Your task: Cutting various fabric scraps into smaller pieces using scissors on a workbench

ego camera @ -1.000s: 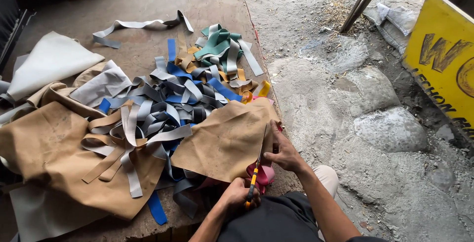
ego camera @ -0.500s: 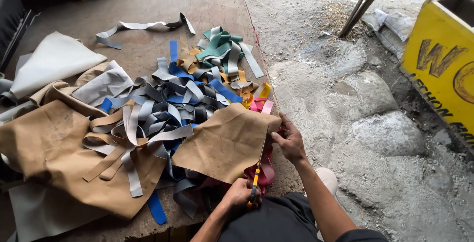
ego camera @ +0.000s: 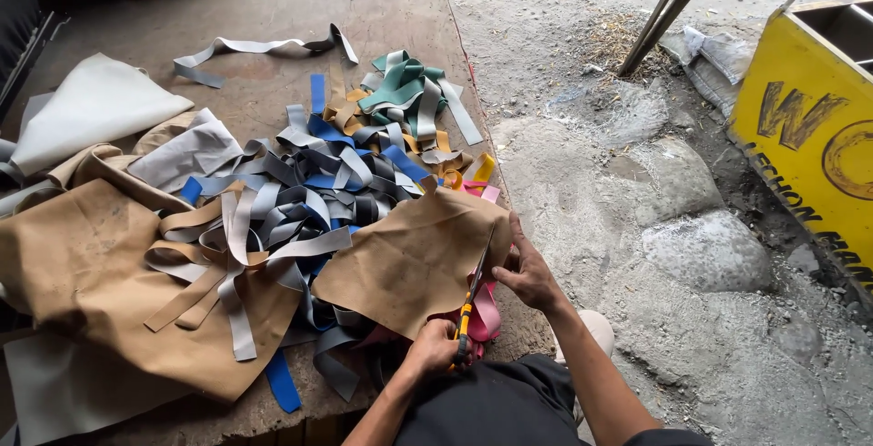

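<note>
1. The tan sheet (ego camera: 409,260), the piece being cut, lies on the near right part of the wooden table (ego camera: 273,37), with its right edge close to the table edge. It looks like thin leather or a leather-like fabric. I judge it light, soft and floppy, so it will sag where nothing supports it, and its smooth face may slide a little on the strips under it.
2. At the far left lie a pale cream sheet (ego camera: 86,110) and a bigger tan piece (ego camera: 82,264), both flat and limp.
3. In the middle is a loose pile of strips (ego camera: 300,191) in grey, blue, black and tan, with green strips (ego camera: 400,87) behind. They lie partly under the sheet, so it does not rest flat.
4. The left hand (ego camera: 435,348) is closed around the handles of the scissors (ego camera: 468,305), which have yellow and orange grips. The blades point away from the person and are in the right side of the sheet.
5. The right hand (ego camera: 527,273) is just right of the blades. Its fingers pinch the sheet's right edge and keep it tight.
6. A good place to hold, in my judgement, is this edge near the blades, because soft material folds if it is held far from the cut.
7. Pink scraps (ego camera: 482,310) hang under the blades at the table edge.
</note>
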